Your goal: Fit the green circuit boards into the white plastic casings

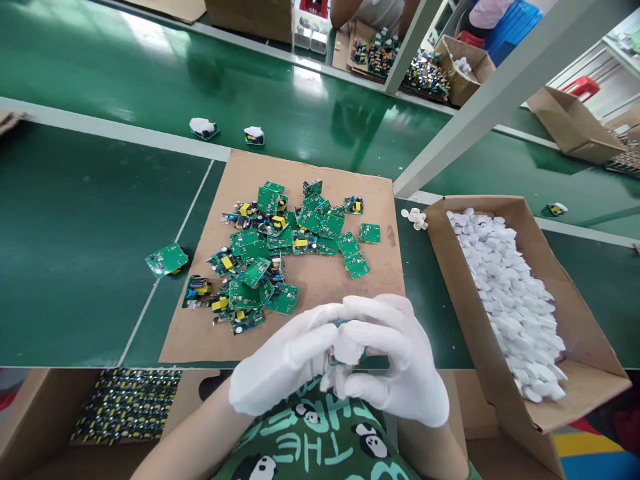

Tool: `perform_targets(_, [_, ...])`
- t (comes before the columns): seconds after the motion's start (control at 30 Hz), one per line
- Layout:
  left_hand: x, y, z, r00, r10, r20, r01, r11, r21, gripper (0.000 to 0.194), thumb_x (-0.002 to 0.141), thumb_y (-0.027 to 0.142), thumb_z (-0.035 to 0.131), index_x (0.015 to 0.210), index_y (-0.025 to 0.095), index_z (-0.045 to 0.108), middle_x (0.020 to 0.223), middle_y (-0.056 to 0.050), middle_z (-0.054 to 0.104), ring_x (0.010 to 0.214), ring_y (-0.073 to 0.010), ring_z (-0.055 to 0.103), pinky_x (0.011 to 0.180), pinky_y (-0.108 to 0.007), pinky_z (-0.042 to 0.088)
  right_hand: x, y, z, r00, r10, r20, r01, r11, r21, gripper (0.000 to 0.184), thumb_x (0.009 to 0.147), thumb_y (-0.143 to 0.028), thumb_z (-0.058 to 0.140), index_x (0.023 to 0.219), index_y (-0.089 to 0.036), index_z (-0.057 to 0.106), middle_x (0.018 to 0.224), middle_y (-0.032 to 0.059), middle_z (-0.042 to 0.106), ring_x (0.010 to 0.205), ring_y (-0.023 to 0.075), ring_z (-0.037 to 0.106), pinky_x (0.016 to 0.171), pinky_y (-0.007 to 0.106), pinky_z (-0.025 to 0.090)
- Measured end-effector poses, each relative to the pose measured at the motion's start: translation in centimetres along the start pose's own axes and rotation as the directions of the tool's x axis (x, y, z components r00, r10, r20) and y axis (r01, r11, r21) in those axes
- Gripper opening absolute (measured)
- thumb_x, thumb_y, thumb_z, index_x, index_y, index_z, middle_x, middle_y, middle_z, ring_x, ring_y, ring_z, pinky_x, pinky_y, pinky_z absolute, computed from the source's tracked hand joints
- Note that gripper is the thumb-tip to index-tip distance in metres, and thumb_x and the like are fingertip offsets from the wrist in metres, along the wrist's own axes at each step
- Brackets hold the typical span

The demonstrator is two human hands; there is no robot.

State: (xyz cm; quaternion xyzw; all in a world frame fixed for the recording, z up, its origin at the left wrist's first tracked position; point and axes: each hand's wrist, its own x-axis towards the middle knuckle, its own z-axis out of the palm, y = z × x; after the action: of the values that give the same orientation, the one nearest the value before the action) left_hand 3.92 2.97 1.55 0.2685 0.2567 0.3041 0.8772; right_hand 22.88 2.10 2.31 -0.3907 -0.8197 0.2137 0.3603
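white-gloved fingers close around a small circuit board [332,356] above the near edge of a green worktable [90,253]. the left hand [285,363] has its fingers together, curled against the board; the right hand [397,363] clamps it between thumb and bent fingers, a white disc [349,348] showing between the two hands. on the wearer's green shirt [320,437], pale green capitals spell "the" among printed pandas, with other lettering partly hidden by folds and gloves. beyond the hands, a cardboard sheet [350,283] bears a heap of boards [255,250], their markings too small to read; a lone board [169,259] lies left of the sheet. to the right, an open carton [453,287] holds white discs [520,300], with a few loose discs [415,218] just beside it. two white-topped boards [255,136] sit on the glossy green surface [165,80] behind. across it, a person's arms [345,11] appear near more boards [383,53].
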Motion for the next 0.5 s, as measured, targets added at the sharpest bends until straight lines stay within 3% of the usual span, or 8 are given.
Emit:
perform_targets(0.1, [0.2, 0.2, 0.5, 1.000, -0.016, 0.007, 0.015, 0.993, 0.114, 0.039, 0.088, 0.055, 0.066, 0.097, 0.017, 0.063, 0.079, 0.001, 0.056, 0.054, -0.0061, 0.051, 0.053, -0.019, 0.042, -0.7, 1.0, 1.0, 0.997, -0.024, -0.075, 0.032, 0.995, 0.098, 0.041, 0.096, -0.053, 0.058, 0.132, -0.033, 0.053, 0.110, 0.0073, 0.072, 0.102, 0.0242, 0.068, 0.090, 0.045, 0.058])
perform_targets(0.2, [0.5, 0.5, 1.2, 0.999, -0.019, 0.027, 0.012, 0.972, 0.237, 0.035, 0.093, 0.051, 0.060, 0.087, 0.017, 0.058, 0.077, 0.000, 0.057, 0.053, -0.0062, 0.046, 0.052, -0.020, 0.039, -1.4, 1.5, 1.7, 0.989, 0.062, -0.134, -0.036, 0.981, 0.191, 0.049, 0.089, -0.056, 0.066, 0.131, -0.033, 0.055, 0.099, 0.0061, 0.074, 0.100, 0.0257, 0.069, 0.087, 0.045, 0.061])
perform_targets(0.3, [0.7, 0.4, 1.6, 0.996, 0.063, 0.057, -0.078, 0.943, 0.322, 0.038, 0.094, 0.055, 0.055, 0.087, 0.017, 0.057, 0.068, 0.001, 0.056, 0.052, -0.0076, 0.041, 0.052, -0.021, 0.037, -1.8, 1.5, 1.8, 0.981, 0.028, -0.193, 0.014, 0.977, 0.213, 0.050, 0.086, -0.049, 0.073, 0.130, -0.034, 0.055, 0.100, 0.0051, 0.076, 0.099, 0.0259, 0.070, 0.087, 0.047, 0.062])
perform_targets(0.43, [0.5, -0.7, 1.2, 0.996, 0.045, 0.078, -0.060, 0.978, 0.201, 0.045, 0.089, 0.064, 0.058, 0.095, 0.019, 0.052, 0.074, 0.000, 0.058, 0.049, -0.0068, 0.045, 0.047, -0.019, 0.038, -2.3, 1.9, 1.3, 0.973, -0.078, -0.218, 0.108, 0.986, 0.126, 0.041, 0.091, -0.045, 0.069, 0.128, -0.034, 0.056, 0.108, 0.0056, 0.074, 0.096, 0.0242, 0.071, 0.084, 0.047, 0.062])
perform_targets(0.5, [0.5, -1.2, 0.8, 0.993, 0.018, 0.113, -0.031, 0.993, 0.112, 0.052, 0.086, 0.070, 0.058, 0.096, 0.019, 0.052, 0.072, 0.001, 0.058, 0.048, -0.0080, 0.049, 0.045, -0.019, 0.039, -2.4, 2.1, 1.1, 0.979, -0.152, -0.137, 0.159, 0.986, 0.043, 0.044, 0.094, -0.044, 0.066, 0.134, -0.036, 0.050, 0.116, 0.0054, 0.070, 0.088, 0.0205, 0.072, 0.078, 0.042, 0.062])
